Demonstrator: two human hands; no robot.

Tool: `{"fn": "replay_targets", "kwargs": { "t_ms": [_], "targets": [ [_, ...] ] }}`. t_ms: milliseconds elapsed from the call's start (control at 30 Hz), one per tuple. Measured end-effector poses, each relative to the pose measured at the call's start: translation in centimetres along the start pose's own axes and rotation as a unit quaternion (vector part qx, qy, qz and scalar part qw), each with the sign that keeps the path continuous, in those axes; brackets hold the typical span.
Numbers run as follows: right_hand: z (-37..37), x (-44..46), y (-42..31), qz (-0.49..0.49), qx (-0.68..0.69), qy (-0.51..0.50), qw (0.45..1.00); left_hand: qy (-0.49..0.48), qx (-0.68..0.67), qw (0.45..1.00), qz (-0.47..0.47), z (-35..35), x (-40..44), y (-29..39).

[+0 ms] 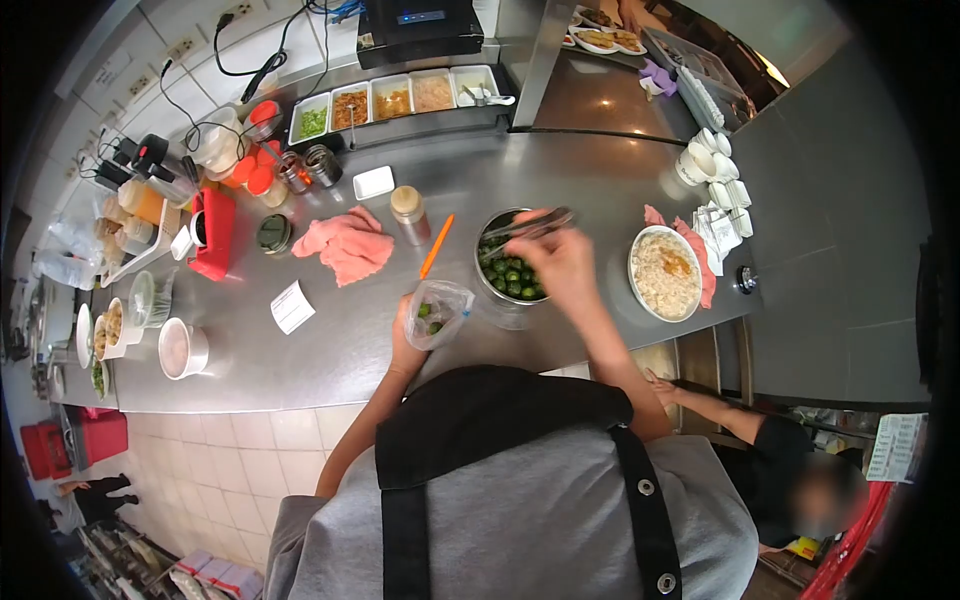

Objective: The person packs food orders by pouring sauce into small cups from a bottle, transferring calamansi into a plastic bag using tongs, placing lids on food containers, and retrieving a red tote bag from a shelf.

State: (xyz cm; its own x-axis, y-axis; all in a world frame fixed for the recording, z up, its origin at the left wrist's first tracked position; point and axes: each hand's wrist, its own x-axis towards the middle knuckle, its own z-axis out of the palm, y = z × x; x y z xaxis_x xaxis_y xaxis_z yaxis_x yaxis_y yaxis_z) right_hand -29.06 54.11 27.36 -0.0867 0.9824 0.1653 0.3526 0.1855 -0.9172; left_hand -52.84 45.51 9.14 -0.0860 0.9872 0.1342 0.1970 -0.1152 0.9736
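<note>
Over the steel counter (575, 165), I've got both hands in view, pretty close together on the head cam. Right hand (562, 262) is closed on the tongs (560, 216), which slant across the top of the bowl (478, 250), tips toward its left side. Can't tell from here if they're pinching anything, sorry. The bowl sits just left of that hand, partly under it, loaded with small green fruit (515, 278).

Left hand (403, 335) is gripping a clear bag (455, 300) by its left side, mouth open up toward me, a few green fruit down inside. Some of the fingers are hidden by the plastic, so I can't call the exact grip.

Just past the left hand there's an orange stick (437, 247) lying at an angle, and beyond that a jar (409, 215) standing upright. To that hand's left I see a bit of paper (292, 308), and farther ahead a crumpled pink cloth (350, 247).

Well right of the right hand is a rice bowl (634, 260), brownish topping on the rice, another cloth (706, 265) against its right side. Behind the right forearm, a co-worker's hand (660, 388) shows near the counter's edge.
</note>
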Motion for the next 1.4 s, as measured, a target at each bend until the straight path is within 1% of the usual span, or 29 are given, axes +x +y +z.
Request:
{"fn": "replay_targets", "kwargs": {
  "t_ms": [33,67,133,233,267,333,467,500,567,600,633,733,800,833,867,933,967,1067,1133,1200,1333,1400],
  "targets": [
    [-1.2,0.7,0.6,0.011,0.016,0.042,0.999,-0.007,-0.026,0.999,-0.018,0.1,0.1,0.2],
    [-2.2,1.2,0.9,0.037,0.016,0.069,0.997,0.004,0.002,1.000,-0.015,0.2,0.1,0.5],
    [-3.2,1.7,2.3,0.036,0.013,0.074,0.997,0.028,0.061,0.998,-0.010,0.2,0.2,2.5],
    [-1.5,1.5,4.6,-0.002,-0.034,0.089,0.995,0.032,-0.015,0.999,-0.009,0.5,0.2,2.3],
    [-0.8,1.6,5.0,0.005,-0.022,0.093,0.995,0.028,-0.023,0.999,-0.018,0.5,0.3,2.0],
    [1.1,1.6,4.9,0.020,0.002,0.100,0.995,0.022,-0.036,0.998,-0.036,0.5,0.4,1.2],
    [3.8,2.6,6.3,0.031,-0.046,0.105,0.993,0.027,-0.015,0.999,-0.034,0.6,0.3,2.0],
    [4.3,2.8,5.7,0.012,-0.049,0.105,0.993,0.030,-0.018,0.999,-0.029,0.6,0.2,2.2],
    [3.9,2.2,4.7,0.004,-0.021,0.102,0.995,0.034,-0.020,0.999,-0.013,0.4,0.4,2.2],
    [3.4,1.8,2.4,-0.001,-0.008,0.098,0.995,0.036,-0.017,0.999,-0.005,0.5,0.4,1.8],
    [2.8,1.3,0.3,0.046,0.014,0.055,0.997,0.036,-0.015,0.999,0.001,0.4,0.3,1.5],
    [2.7,-1.3,-4.0,-0.003,0.010,-0.057,0.998,0.024,-0.003,0.999,-0.026,0.4,0.2,1.7],
    [4.7,-2.6,-3.7,-0.039,0.023,-0.119,0.992,0.023,-0.061,0.998,-0.025,0.8,0.6,-0.5],
    [6.4,-3.3,-0.9,0.008,0.006,-0.159,0.987,0.023,-0.059,0.998,-0.015,0.8,0.7,-0.6],
    [7.2,-3.7,-0.3,-0.001,0.050,-0.155,0.987,0.023,-0.058,0.998,-0.004,0.8,0.7,-0.6],
    [7.9,-3.8,-0.9,-0.019,0.138,-0.148,0.979,0.024,0.006,0.999,0.035,0.4,0.6,1.6],
    [6.9,-3.5,-1.8,0.030,0.095,-0.133,0.986,0.032,0.015,0.999,0.026,0.2,0.5,2.1],
    [2.6,-0.8,-0.6,-0.098,-0.020,-0.008,0.995,0.040,0.033,0.999,-0.003,0.3,0.1,2.6],
    [-1.0,1.0,0.0,0.025,-0.048,0.040,0.998,0.030,0.039,0.999,-0.015,0.3,0.2,2.9],
    [-3.0,2.1,1.2,0.021,0.002,0.103,0.994,0.039,0.019,0.999,-0.014,0.4,0.2,2.9],
    [-3.8,1.6,2.5,0.006,-0.127,0.059,0.990,0.036,0.031,0.999,-0.007,0.2,0.3,2.5],
    [-3.2,1.1,3.6,0.022,-0.113,0.038,0.993,0.033,0.005,0.999,-0.017,0.4,0.3,2.5]
  ]
}}
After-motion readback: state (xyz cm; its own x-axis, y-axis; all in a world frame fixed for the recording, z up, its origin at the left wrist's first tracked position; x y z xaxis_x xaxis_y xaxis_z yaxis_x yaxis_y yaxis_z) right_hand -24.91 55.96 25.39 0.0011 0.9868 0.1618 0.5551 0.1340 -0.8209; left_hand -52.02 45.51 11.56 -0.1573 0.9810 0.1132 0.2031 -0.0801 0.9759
